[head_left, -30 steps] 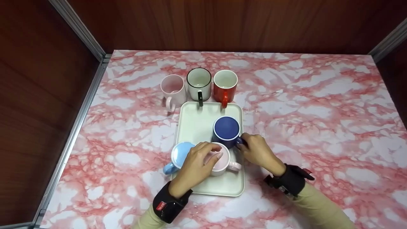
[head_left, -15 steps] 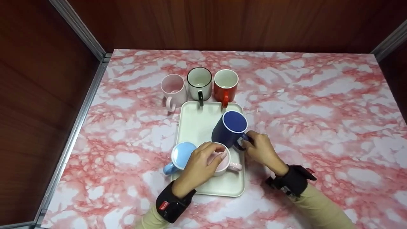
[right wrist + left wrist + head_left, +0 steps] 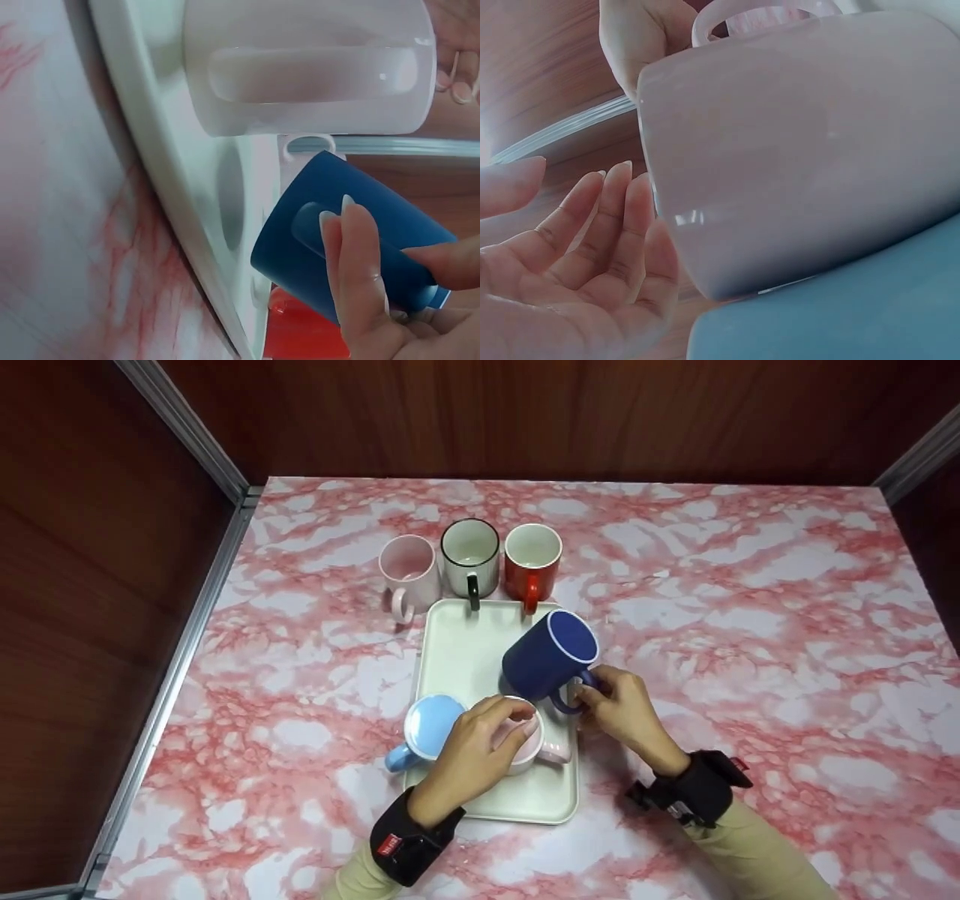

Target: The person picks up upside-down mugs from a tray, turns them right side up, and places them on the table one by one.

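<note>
My right hand [image 3: 622,709] grips a dark blue mug [image 3: 541,656] by its handle. The mug leans with its mouth toward the right, over the pale tray [image 3: 465,634]; the right wrist view shows its base raised off the tray. On the tray's near half stand a pale pink mug [image 3: 795,157] with its handle to the right and a light blue mug [image 3: 433,726] with its handle to the left. Over the pink mug's mouth hovers my left hand [image 3: 472,754], fingers loosely bent and holding nothing. It covers part of both these mugs in the head view.
Behind the tray, another pink mug [image 3: 409,574], a white mug with a black rim and handle [image 3: 471,559] and a red mug [image 3: 532,562] stand in a row. The table [image 3: 750,660] has a red-and-white marbled top. Dark wooden panels [image 3: 525,420] close off the back and sides.
The dark blue mug, upright a second ago, has been lifted and tipped to the right by my right hand. My left hand has shifted only slightly. The other mugs have stayed put.
</note>
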### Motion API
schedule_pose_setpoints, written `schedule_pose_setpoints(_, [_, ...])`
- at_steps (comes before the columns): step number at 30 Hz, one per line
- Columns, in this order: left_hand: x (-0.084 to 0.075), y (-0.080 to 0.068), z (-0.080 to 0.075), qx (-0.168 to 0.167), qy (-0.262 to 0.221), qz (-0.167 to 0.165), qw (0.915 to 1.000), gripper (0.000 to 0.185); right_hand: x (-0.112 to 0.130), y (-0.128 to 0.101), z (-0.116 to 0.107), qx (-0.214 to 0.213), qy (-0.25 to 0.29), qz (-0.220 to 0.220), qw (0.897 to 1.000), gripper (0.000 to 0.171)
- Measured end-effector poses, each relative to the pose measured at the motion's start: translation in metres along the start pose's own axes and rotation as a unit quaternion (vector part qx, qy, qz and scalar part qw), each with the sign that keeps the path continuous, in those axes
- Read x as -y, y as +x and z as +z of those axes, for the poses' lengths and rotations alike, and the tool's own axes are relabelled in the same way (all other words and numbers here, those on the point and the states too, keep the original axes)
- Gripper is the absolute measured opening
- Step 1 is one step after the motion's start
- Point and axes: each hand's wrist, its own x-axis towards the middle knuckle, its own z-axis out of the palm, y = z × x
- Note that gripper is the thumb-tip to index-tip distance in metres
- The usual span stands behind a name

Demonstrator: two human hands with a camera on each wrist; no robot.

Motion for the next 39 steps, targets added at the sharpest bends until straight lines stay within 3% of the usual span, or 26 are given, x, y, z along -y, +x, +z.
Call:
schedule_pose_setpoints(4, [0.001,0.001,0.002,0.002,-0.004,0.002,1.0000,0.019,0.003,-0.001,-0.005,0.019,0.089,0.054,0.994,0.008])
schedule_pose_setpoints(8, [0.000,0.001,0.002,0.004,0.000,0.001,1.0000,0.019,0.007,-0.003,-0.010,0.033,0.197,0.111,0.974,0.015])
schedule_pose_setpoints(10, [-0.001,0.001,0.002,0.004,0.000,0.001,1.0000,0.019,0.008,-0.005,-0.013,0.034,0.227,0.114,0.967,0.016])
schedule_pose_setpoints(16, [-0.003,0.002,0.004,0.009,-0.004,-0.002,0.9999,0.017,0.003,-0.008,-0.017,0.037,0.307,0.066,0.949,0.023])
schedule_pose_setpoints(18, [-0.003,0.002,0.005,0.010,-0.005,0.000,0.9999,0.017,-0.024,-0.004,-0.017,0.053,0.359,0.028,0.931,0.020])
schedule_pose_setpoints(22, [-0.005,0.004,0.007,0.012,-0.012,0.003,0.9998,0.017,-0.031,-0.006,-0.020,0.067,0.405,0.011,0.912,0.020])
schedule_pose_setpoints(23, [-0.006,0.004,0.007,0.013,-0.015,0.002,0.9998,0.018,-0.030,-0.007,-0.021,0.066,0.409,0.014,0.910,0.020])
schedule_pose_setpoints(25, [-0.006,0.005,0.008,0.014,-0.018,-0.002,0.9997,0.018,-0.004,-0.013,-0.024,0.049,0.385,0.039,0.921,0.026])
schedule_pose_setpoints(28, [-0.008,0.006,0.009,0.017,-0.019,-0.006,0.9997,0.019,0.009,-0.017,-0.026,0.034,0.382,0.066,0.921,0.023])
schedule_pose_setpoints(34, [-0.011,0.009,0.011,0.021,-0.030,-0.012,0.9993,0.018,0.021,-0.022,-0.028,0.022,0.407,0.085,0.909,0.013])
schedule_pose_setpoints(39, [-0.013,0.010,0.012,0.028,-0.045,-0.027,0.9982,0.019,0.024,-0.025,-0.028,0.014,0.423,0.074,0.903,0.012])
